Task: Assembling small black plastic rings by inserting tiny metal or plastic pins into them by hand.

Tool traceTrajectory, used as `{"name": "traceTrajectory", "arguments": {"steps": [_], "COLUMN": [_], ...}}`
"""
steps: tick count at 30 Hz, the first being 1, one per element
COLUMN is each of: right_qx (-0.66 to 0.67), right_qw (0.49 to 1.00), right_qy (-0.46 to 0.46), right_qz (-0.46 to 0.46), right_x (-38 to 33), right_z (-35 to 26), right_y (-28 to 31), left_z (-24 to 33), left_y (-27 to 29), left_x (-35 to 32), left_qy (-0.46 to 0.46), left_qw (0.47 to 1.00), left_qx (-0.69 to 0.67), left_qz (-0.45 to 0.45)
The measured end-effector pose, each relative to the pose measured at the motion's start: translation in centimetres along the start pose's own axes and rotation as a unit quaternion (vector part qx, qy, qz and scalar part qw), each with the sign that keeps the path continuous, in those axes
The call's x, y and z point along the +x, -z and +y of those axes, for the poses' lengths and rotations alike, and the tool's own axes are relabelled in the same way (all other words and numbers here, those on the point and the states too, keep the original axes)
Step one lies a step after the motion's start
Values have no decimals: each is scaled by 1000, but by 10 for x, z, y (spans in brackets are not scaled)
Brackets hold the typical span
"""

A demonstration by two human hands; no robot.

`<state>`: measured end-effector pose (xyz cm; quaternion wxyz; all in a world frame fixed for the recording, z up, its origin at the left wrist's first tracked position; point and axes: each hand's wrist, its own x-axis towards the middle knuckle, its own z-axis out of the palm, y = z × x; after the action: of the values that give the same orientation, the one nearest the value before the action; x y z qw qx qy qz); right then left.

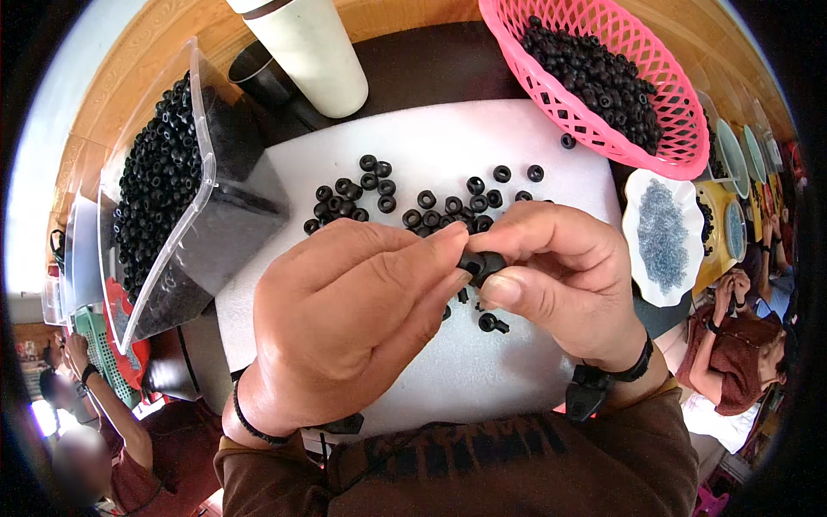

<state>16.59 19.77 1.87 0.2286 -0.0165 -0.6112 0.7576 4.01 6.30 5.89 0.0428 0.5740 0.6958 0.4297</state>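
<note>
Your left hand point(345, 319) and right hand point(560, 276) meet fingertip to fingertip, pinching one small black ring part point(479, 261) between them above the white foam mat point(431, 146). About two dozen loose rings point(405, 202) wait just beyond. The clear bin point(185, 185) at left and pink basket point(603, 77) at right both sit heaped, so plenty looks left.

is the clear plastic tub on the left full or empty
Nearly full: black rings are heaped up to the rim of the clear tub, which sits tilted beside the white mat.
</note>
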Motion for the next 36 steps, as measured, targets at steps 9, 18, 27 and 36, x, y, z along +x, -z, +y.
{"name": "traceTrajectory", "arguments": {"steps": [9, 18, 27, 36], "right_qx": [-313, -389, -305, -121], "right_qw": [940, 901, 940, 991], "right_qy": [128, 189, 151, 41], "right_qz": [-44, 21, 4, 31], "right_x": [4, 2, 5, -3], "right_z": [-1, 0, -6, 6], "right_y": [2, 1, 7, 4], "left_z": [-1, -12, -8, -10], "left_y": [4, -15, -23, -28], "left_x": [-2, -7, -10, -11], "left_qy": [0, -86, -107, -125], "left_qw": [998, 992, 983, 965], "left_qx": [55, 86, 145, 226], "left_qz": [-41, 29, 40, 42]}}
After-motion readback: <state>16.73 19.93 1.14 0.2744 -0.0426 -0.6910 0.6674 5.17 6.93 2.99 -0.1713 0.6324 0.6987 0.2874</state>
